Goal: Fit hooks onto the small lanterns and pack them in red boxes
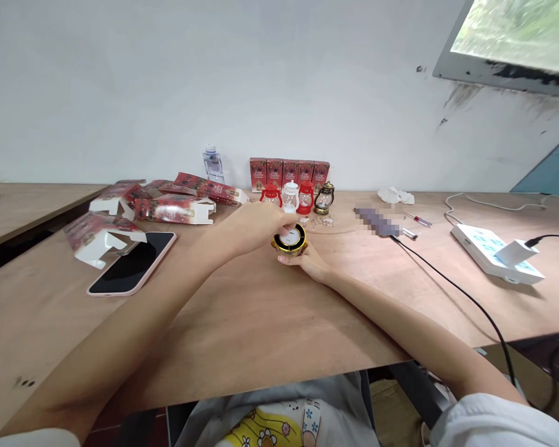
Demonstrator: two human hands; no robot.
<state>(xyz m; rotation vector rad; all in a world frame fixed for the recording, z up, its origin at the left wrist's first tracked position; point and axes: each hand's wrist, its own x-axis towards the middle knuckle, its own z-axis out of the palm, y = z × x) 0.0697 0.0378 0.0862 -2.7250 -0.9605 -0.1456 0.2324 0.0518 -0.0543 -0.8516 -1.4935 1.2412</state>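
A small gold-and-black lantern (pixel 284 248) is tipped so that its round base faces me, above the middle of the table. My right hand (pixel 311 261) grips its body from the right with bent fingers. At the white disc (pixel 290 236) in the base are the fingertips of my left hand (pixel 271 225), which reaches over from the left and closes on the lantern's edge. Just behind stand two red lanterns (pixel 306 197), a white lantern (pixel 290 200) and a bronze lantern (pixel 325 198). Small flat cutout pieces (pixel 317 221) lie in front of them.
Opened red boxes (pixel 168 210) and a phone (pixel 133 264) lie at left, near a water bottle (pixel 213 164). Closed red boxes (pixel 289 171) line the wall. Right are a screwdriver (pixel 419 220), crumpled tissue (pixel 395 195), a black cable (pixel 456 290) and a power strip (pixel 487 253).
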